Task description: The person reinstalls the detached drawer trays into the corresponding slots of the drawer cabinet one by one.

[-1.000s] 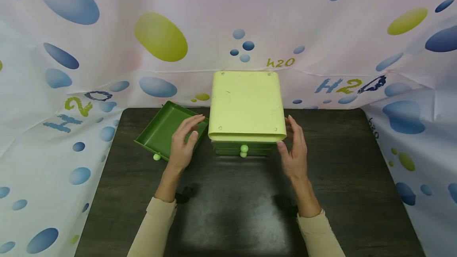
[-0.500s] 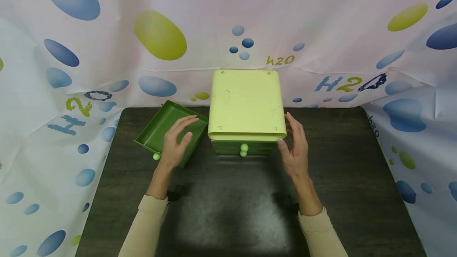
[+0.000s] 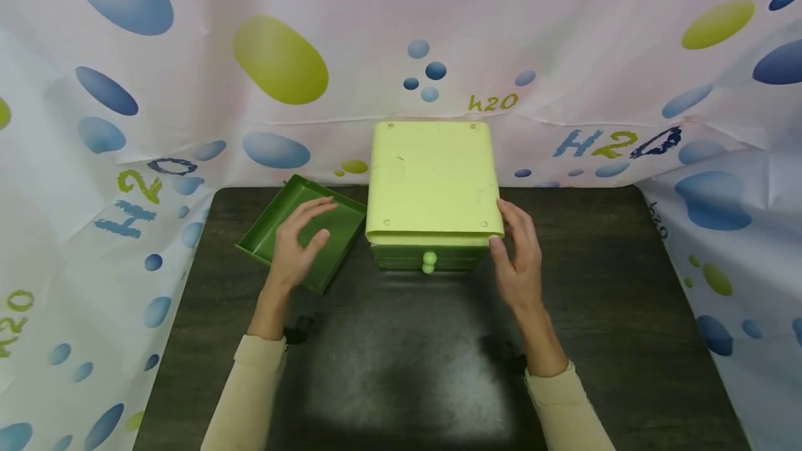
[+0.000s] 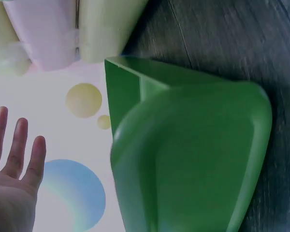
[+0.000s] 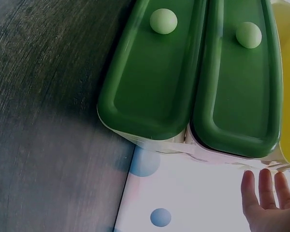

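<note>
A pale yellow cabinet [image 3: 432, 179] stands near the back of the table. Below its top, two green drawer fronts [image 5: 154, 77] with round light green knobs [image 5: 249, 35] show in the right wrist view. A loose green drawer [image 3: 338, 235] lies askew to the cabinet's left. Over that drawer hovers my left hand [image 3: 293, 249], fingers spread and holding nothing; the left wrist view puts it beside the drawer [image 4: 198, 145]. My right hand [image 3: 520, 266] is at the cabinet's right side, fingers extended. Whether its fingertips touch the side I cannot tell.
The dark wooden table [image 3: 401, 353] extends in front of the cabinet and to both sides. Behind and beside it hangs a white patterned sheet [image 3: 532, 33] with blue and green spots, close to the cabinet's back.
My left hand has moved left, away from the cabinet and over the loose drawer. The right hand has stayed almost still beside the cabinet. Cabinet and drawer have not moved.
</note>
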`<state>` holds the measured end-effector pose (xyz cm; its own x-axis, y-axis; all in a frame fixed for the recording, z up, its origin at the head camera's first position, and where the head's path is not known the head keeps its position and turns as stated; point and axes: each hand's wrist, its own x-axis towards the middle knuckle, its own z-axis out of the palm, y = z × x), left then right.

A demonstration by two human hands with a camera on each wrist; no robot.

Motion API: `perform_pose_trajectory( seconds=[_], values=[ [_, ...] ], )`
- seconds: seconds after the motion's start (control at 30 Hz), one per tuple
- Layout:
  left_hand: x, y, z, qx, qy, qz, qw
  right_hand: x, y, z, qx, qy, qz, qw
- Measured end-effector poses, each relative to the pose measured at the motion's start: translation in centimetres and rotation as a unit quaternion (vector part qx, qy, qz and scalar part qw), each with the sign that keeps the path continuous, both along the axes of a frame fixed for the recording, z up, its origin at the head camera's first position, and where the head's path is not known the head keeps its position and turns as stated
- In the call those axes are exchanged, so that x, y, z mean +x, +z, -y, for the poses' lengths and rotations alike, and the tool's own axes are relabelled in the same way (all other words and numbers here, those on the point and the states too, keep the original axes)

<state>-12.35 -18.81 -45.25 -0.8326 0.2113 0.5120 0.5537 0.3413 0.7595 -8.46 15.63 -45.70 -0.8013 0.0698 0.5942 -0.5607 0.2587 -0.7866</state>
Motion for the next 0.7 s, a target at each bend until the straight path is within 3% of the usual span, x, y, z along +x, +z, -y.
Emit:
perform_pose_trajectory(
  seconds=[0.27,0.7],
  values=[
    [-0.7,0.1,1.6,0.001,-0.002,0.01,1.0,-0.1,0.2,-0.1,-0.003,0.004,-0.003,1.0],
    [-1.4,-0.1,4.0,-0.024,0.035,0.021,0.9989,-0.3,0.2,-0.1,0.0,0.0,0.0,1.0]
  ],
)
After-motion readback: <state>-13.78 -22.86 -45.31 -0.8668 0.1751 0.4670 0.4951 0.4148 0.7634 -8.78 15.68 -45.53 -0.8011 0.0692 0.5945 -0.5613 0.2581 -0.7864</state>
